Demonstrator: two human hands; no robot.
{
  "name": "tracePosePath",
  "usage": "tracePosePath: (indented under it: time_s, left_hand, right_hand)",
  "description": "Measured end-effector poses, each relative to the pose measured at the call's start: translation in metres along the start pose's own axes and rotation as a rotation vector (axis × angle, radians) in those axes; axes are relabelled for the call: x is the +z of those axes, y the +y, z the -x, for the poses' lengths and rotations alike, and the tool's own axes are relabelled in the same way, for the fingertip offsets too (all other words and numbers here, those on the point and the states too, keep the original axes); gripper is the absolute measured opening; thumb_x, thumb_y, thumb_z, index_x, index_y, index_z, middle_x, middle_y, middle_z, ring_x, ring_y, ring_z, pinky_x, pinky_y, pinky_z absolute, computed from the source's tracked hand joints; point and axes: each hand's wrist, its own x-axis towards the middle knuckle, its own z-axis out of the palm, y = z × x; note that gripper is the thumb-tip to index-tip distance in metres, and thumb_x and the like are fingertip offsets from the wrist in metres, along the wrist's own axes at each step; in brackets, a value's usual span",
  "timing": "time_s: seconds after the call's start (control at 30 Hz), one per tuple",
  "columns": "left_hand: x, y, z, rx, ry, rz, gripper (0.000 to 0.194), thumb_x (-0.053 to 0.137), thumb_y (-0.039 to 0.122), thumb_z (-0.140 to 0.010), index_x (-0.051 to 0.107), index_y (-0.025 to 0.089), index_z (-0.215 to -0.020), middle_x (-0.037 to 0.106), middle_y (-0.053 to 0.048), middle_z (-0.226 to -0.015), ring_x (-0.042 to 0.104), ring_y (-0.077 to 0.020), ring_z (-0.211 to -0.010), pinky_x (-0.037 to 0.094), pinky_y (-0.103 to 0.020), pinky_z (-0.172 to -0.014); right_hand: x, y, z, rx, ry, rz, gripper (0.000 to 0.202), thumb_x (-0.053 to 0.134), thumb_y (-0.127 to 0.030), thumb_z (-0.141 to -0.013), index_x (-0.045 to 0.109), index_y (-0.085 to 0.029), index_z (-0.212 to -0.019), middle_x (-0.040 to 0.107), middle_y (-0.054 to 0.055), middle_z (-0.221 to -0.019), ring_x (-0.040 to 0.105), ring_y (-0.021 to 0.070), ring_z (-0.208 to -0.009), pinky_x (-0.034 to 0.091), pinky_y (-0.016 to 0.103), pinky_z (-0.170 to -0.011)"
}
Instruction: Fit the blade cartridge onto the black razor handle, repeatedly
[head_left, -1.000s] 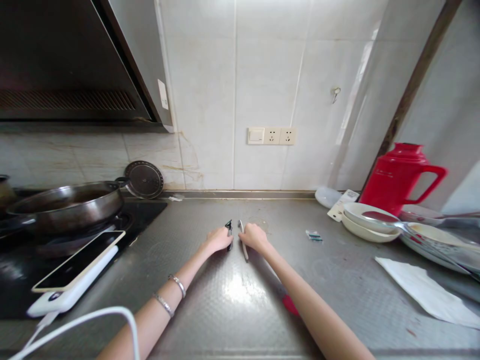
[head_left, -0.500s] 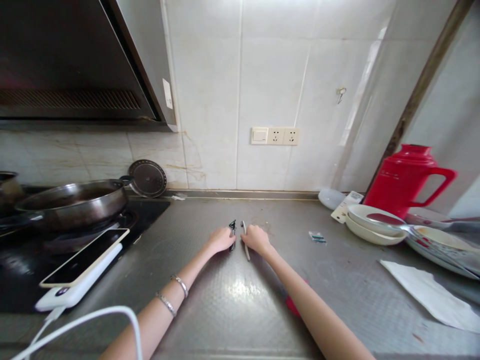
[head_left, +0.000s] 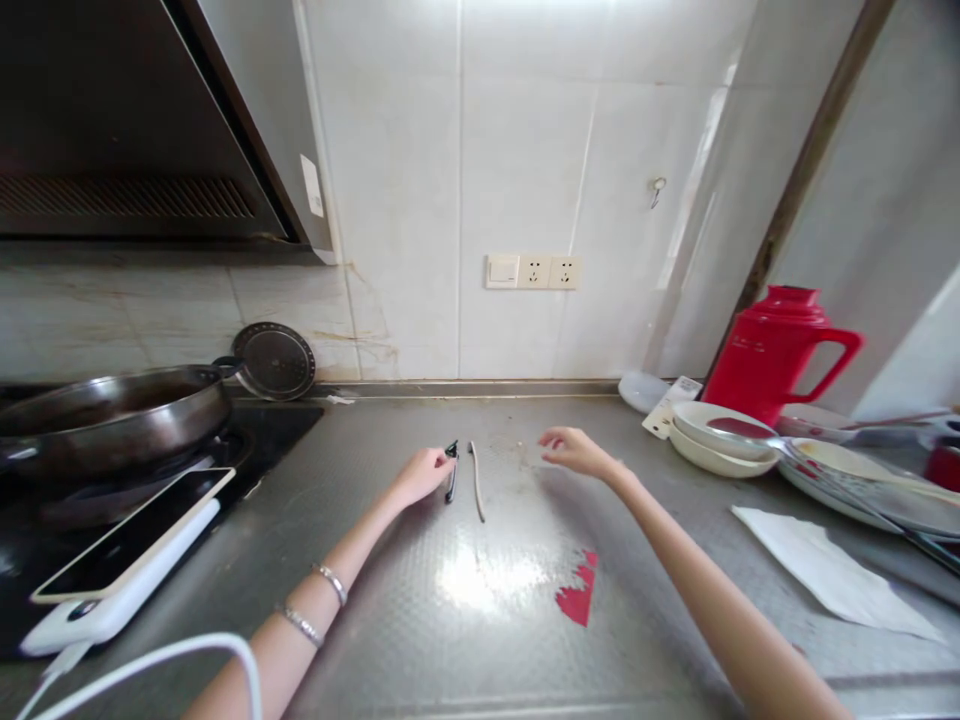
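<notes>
My left hand [head_left: 425, 474] is over the middle of the steel counter, its fingers pinched at the upper end of a slim black stick-like thing [head_left: 451, 484]. Just right of that lies a thin pale stick [head_left: 478, 484] with a dark tip, slightly curved and touched by neither hand. My right hand [head_left: 576, 450] hovers farther right, fingers bent and apart, with nothing visible in them. Between the forearms, closer to me, a torn red piece [head_left: 579, 592] with a jagged edge lies flat.
At left, a steel pan [head_left: 112, 410] sits on the black stove, with a phone [head_left: 135, 535] on a white power bank before it. A red thermos [head_left: 769, 355], stacked bowls [head_left: 720, 450], plates [head_left: 874, 480] and a white napkin [head_left: 832, 570] line the right side.
My right hand has let go of the pale stick and moved right. The red piece is uncovered, while the small striped packet is out of sight near my right wrist. The view has shifted right.
</notes>
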Motion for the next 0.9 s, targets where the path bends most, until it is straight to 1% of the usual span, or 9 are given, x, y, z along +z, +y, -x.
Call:
tracePosePath:
  time_s: [0.1,0.17,0.23,0.3,0.4,0.5,0.67,0.8,0.9]
  left_hand:
    - [-0.003,0.006,-0.001,0.059,0.052,0.066,0.036,0.04,0.043,-0.081,0.06,0.015,-0.069,0.062,-0.003,-0.067,0.054,-0.0139,-0.062,0.032,-0.023,-0.056]
    - [-0.004,0.013,-0.001,0.079,0.068,0.091,0.036,0.041,0.043,-0.081,0.059,0.016,-0.067,0.061,-0.001,-0.064,0.052,-0.0129,-0.059,0.031,-0.023,-0.055]
    - [-0.004,0.021,0.0,0.089,0.072,0.113,0.035,0.041,0.043,-0.081,0.058,0.016,-0.066,0.059,0.0,-0.061,0.05,-0.0122,-0.057,0.03,-0.023,-0.055]
    - [-0.003,0.027,0.0,0.096,0.074,0.132,0.034,0.041,0.042,-0.081,0.057,0.016,-0.066,0.058,0.0,-0.06,0.048,-0.0117,-0.056,0.03,-0.023,-0.055]
    - [-0.001,0.03,0.001,0.105,0.079,0.138,0.035,0.04,0.041,-0.082,0.056,0.016,-0.064,0.055,0.001,-0.058,0.047,-0.0114,-0.055,0.03,-0.023,-0.055]
    - [0.001,0.027,0.0,0.111,0.079,0.134,0.036,0.039,0.042,-0.082,0.055,0.016,-0.063,0.053,0.002,-0.055,0.045,-0.0112,-0.053,0.029,-0.023,-0.054]
    - [-0.001,0.018,-0.001,0.088,0.072,0.149,0.035,0.04,0.042,-0.08,0.053,0.017,-0.061,0.052,0.002,-0.055,0.046,-0.0118,-0.056,0.03,-0.022,-0.054]
    - [-0.006,0.008,-0.004,0.038,0.063,0.228,0.034,0.039,0.042,-0.079,0.052,0.017,-0.06,0.049,0.002,-0.05,0.046,-0.0119,-0.053,0.032,-0.022,-0.053]
    - [-0.008,-0.003,-0.009,0.006,0.082,0.315,0.032,0.039,0.041,-0.077,0.051,0.017,-0.06,0.047,0.003,-0.048,0.045,-0.0113,-0.05,0.034,-0.022,-0.052]
  right_hand:
    - [-0.033,0.056,0.021,0.093,-0.035,-0.059,0.038,0.06,-0.019,-0.066,0.063,-0.015,-0.104,0.064,0.008,-0.108,0.06,0.0186,-0.092,0.045,0.026,-0.081]
    - [-0.049,0.088,0.035,0.159,-0.071,-0.089,0.047,0.062,-0.02,-0.064,0.061,-0.014,-0.11,0.06,0.011,-0.115,0.059,0.0207,-0.095,0.045,0.028,-0.082]
    - [-0.058,0.11,0.047,0.208,-0.101,-0.1,0.053,0.064,-0.022,-0.062,0.059,-0.015,-0.114,0.058,0.011,-0.119,0.057,0.0228,-0.1,0.044,0.029,-0.084]
    - [-0.061,0.122,0.055,0.243,-0.121,-0.098,0.057,0.066,-0.024,-0.06,0.058,-0.016,-0.116,0.057,0.012,-0.121,0.056,0.0239,-0.103,0.045,0.029,-0.083]
    - [-0.06,0.126,0.062,0.253,-0.118,-0.101,0.062,0.067,-0.027,-0.059,0.056,-0.017,-0.12,0.055,0.012,-0.124,0.055,0.0235,-0.105,0.046,0.028,-0.081]
    - [-0.057,0.124,0.063,0.205,-0.104,-0.101,0.062,0.068,-0.029,-0.059,0.057,-0.017,-0.119,0.057,0.011,-0.121,0.057,0.022,-0.101,0.044,0.028,-0.084]
    - [-0.05,0.127,0.062,0.174,-0.08,-0.116,0.056,0.067,-0.031,-0.06,0.06,-0.014,-0.113,0.063,0.011,-0.111,0.059,0.0224,-0.097,0.042,0.031,-0.087]
    - [-0.048,0.13,0.061,0.158,-0.052,-0.155,0.058,0.067,-0.032,-0.061,0.057,-0.013,-0.115,0.062,0.012,-0.112,0.058,0.0239,-0.098,0.042,0.033,-0.088]
    - [-0.046,0.122,0.052,0.152,0.005,-0.14,0.056,0.067,-0.031,-0.061,0.058,-0.015,-0.114,0.061,0.012,-0.114,0.057,0.0235,-0.099,0.042,0.033,-0.088]
